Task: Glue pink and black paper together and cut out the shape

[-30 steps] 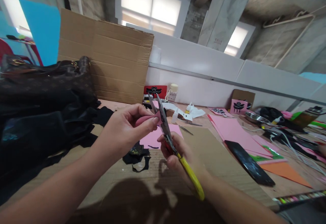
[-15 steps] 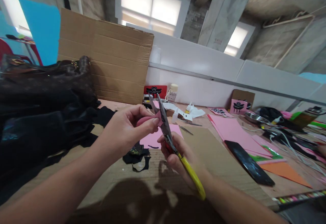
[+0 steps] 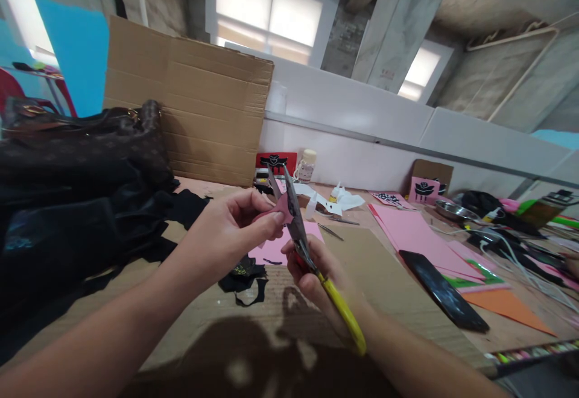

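Between the thumb and fingers of my left hand (image 3: 235,226) is a small pink piece (image 3: 284,207), paper or thin foam; I cannot tell which. My right hand (image 3: 323,274) grips a pair of scissors (image 3: 296,229) with yellow-coated handles, its blades pointing up and away. The slightly parted blades are at the right edge of the pink piece. Below the hands, a pink sheet (image 3: 312,232) with a small black mark lies on the cardboard mat (image 3: 362,259). Black scraps (image 3: 251,286) lie near it, below my left hand.
Black fabric (image 3: 81,229) and a brown handbag (image 3: 81,138) fill the left side. An upright cardboard panel (image 3: 190,108) stands behind. To the right are a phone (image 3: 443,289), pink sheets (image 3: 420,238), an orange sheet (image 3: 511,307) and a metal bowl (image 3: 456,208). Tweezers (image 3: 331,231) lie ahead.
The pink piece has turned in my left fingers, and its long left part no longer shows. The scissors have shifted slightly to the right, still at the piece.
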A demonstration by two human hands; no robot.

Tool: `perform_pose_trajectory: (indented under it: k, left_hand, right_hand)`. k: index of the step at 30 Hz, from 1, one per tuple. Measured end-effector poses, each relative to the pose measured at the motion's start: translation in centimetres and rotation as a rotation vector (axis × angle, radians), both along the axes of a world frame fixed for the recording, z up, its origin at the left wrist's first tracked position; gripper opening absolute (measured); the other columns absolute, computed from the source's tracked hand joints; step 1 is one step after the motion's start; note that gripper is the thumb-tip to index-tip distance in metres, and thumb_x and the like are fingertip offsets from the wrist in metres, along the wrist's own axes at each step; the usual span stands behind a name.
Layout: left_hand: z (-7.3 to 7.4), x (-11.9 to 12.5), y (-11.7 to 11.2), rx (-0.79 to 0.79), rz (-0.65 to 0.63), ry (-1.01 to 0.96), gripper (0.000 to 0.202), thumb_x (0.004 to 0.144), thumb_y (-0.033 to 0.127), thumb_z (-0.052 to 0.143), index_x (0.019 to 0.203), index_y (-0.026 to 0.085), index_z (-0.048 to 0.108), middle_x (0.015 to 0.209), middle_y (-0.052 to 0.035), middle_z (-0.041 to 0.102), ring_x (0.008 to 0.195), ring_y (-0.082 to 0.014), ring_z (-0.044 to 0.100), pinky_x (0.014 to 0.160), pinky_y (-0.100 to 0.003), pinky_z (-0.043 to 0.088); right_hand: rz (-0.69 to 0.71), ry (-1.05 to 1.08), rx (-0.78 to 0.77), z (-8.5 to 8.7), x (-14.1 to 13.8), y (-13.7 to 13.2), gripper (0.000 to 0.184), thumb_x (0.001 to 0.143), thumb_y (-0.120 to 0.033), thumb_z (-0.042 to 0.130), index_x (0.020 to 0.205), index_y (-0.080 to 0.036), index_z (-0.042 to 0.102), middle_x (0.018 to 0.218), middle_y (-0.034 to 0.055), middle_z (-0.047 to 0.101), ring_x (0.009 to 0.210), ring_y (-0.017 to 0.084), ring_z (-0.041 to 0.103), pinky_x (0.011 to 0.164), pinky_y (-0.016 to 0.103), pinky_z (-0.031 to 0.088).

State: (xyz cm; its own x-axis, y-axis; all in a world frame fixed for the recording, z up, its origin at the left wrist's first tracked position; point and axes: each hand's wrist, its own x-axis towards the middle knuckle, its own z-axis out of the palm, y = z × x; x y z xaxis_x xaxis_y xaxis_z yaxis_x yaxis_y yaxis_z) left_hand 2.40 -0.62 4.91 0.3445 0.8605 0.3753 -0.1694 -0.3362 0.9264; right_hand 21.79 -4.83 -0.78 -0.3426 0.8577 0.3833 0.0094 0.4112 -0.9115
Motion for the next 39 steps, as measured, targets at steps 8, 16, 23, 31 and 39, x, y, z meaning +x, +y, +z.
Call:
perform_pose_trajectory:
  k: [8,16,23,31,39]
  left_hand:
    - [0.1,-0.2,0.0,-0.004,0.002,0.021,0.025,0.082,0.036,0.078,0.073,0.02,0.061,0.066,0.005,0.067,0.063,-0.0089,0.058,0.058,-0.018,0.044]
    - [0.5,-0.2,-0.1,0.027,0.036,0.058,0.028,0.084,0.04,0.075,0.07,0.02,0.062,0.065,0.0041,0.065,0.062,-0.0092,0.057,0.058,-0.019,0.044]
    - [0.2,-0.3,-0.2,0.046,0.07,0.037,0.021,0.081,0.039,0.078,0.08,0.02,0.069,0.073,0.003,0.071,0.069,-0.011,0.063,0.065,-0.02,0.049]
    - [0.4,-0.2,-0.2,0.041,0.092,0.076,0.023,0.083,0.041,0.076,0.079,0.02,0.066,0.07,0.0025,0.07,0.068,-0.0125,0.063,0.065,-0.022,0.048]
    - [0.0,0.0,-0.2,0.013,0.046,0.06,0.023,0.084,0.039,0.075,0.077,0.02,0.064,0.073,0.0028,0.07,0.068,-0.0113,0.064,0.065,-0.021,0.048]
  right_hand:
    - [-0.029,-0.053,0.014,0.5,0.0,-0.1,0.055,0.083,-0.069,0.066,0.11,-0.022,0.056,0.081,-0.001,0.047,0.068,0.013,0.041,0.061,0.026,0.034]
    - [-0.042,-0.063,-0.023,0.6,0.0,-0.2,0.056,0.081,-0.071,0.067,0.109,-0.023,0.057,0.081,-0.001,0.046,0.07,0.014,0.042,0.063,0.027,0.036]
    - [-0.053,-0.08,-0.012,0.1,0.3,-0.2,0.048,0.084,-0.068,0.066,0.111,-0.029,0.057,0.088,0.0003,0.05,0.076,0.017,0.048,0.069,0.03,0.043]
    - [0.011,-0.076,0.029,-0.3,0.3,0.2,0.054,0.084,-0.066,0.068,0.117,-0.025,0.055,0.087,-0.0006,0.044,0.072,0.015,0.041,0.068,0.029,0.04]
    - [-0.002,-0.072,0.039,-0.2,0.3,0.2,0.05,0.086,-0.063,0.067,0.117,-0.026,0.056,0.091,0.0009,0.047,0.076,0.016,0.042,0.07,0.03,0.039]
